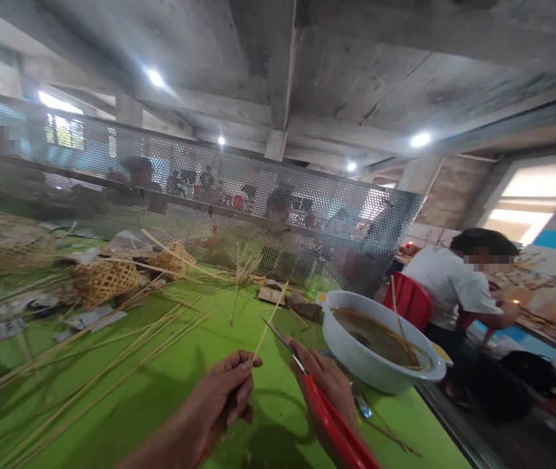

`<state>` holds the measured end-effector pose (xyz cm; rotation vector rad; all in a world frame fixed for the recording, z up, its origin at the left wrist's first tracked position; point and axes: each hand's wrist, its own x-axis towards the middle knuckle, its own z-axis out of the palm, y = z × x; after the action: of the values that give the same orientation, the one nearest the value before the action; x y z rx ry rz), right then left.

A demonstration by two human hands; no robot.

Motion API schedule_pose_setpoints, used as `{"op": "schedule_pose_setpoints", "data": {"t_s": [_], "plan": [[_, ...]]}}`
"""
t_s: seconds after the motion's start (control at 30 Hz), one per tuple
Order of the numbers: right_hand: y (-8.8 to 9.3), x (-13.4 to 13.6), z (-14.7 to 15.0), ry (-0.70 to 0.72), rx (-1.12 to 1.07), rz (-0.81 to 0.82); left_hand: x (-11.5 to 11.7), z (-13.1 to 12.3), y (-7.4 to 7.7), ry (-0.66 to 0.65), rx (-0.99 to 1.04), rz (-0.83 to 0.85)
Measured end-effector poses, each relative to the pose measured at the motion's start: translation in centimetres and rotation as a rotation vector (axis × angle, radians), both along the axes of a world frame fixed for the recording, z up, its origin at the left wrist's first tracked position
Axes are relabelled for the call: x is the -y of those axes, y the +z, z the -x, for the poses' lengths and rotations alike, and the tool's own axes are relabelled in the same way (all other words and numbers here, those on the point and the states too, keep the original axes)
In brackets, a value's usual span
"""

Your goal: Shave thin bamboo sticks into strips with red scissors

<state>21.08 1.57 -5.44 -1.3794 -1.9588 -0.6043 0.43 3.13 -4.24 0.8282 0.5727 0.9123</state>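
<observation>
Low in the head view, my left hand (232,387) pinches a thin bamboo strip (267,329) between thumb and forefinger. The strip slants up and to the right from the fingertips. My right hand (329,384) is closed around red-handled scissors (324,410), whose narrow dark blades point up and left. The blade tip lies close to the strip; whether they touch, I cannot tell. Part of the handles runs out of view at the bottom. Both hands are over the green tabletop (161,404).
A white basin (370,355) with brownish water and soaking strips stands right of my hands. Long bamboo strips (126,365) lie at left, woven baskets (107,280) behind them. A perforated metal screen (239,202) borders the table's back. A person (446,280) sits at right.
</observation>
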Motion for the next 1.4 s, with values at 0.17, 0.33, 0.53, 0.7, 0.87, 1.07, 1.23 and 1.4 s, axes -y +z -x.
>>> {"op": "schedule_pose_setpoints", "data": {"t_s": [0.17, 0.33, 0.53, 0.7, 0.87, 1.07, 1.23, 1.4], "plan": [[0.4, 0.7, -1.5, 0.026, -0.181, 0.082, -0.6, -0.1, -0.2, -0.053, -0.037, -0.063], [-0.5, 0.3, -1.4, 0.045, -0.121, 0.152, -1.1, -0.1, -0.9, -0.058, -0.066, -0.111], [-1.0, 0.2, -0.8, 0.072, -0.030, 0.156, -1.4, 0.5, -1.5, -0.022, -0.118, -0.108], [-0.4, 0.7, -0.8, 0.036, -0.070, 0.174, -1.2, 0.5, -1.5, -0.025, -0.102, -0.120], [-0.8, 1.0, -0.1, 0.155, -0.004, 0.225, -1.4, 0.6, -1.6, -0.005, -0.152, -0.161], [0.1, 1.3, -0.6, 0.018, -0.171, 0.243, -2.4, 0.6, -2.8, 0.024, -0.209, -0.250], [0.2, 1.9, -0.2, 0.074, -0.136, 0.285, -2.6, 0.7, -2.7, 0.064, -0.287, -0.302], [0.0, 1.3, -1.1, -0.003, -0.128, 0.197, -2.2, 0.9, -1.7, 0.081, -0.366, -0.306]]}}
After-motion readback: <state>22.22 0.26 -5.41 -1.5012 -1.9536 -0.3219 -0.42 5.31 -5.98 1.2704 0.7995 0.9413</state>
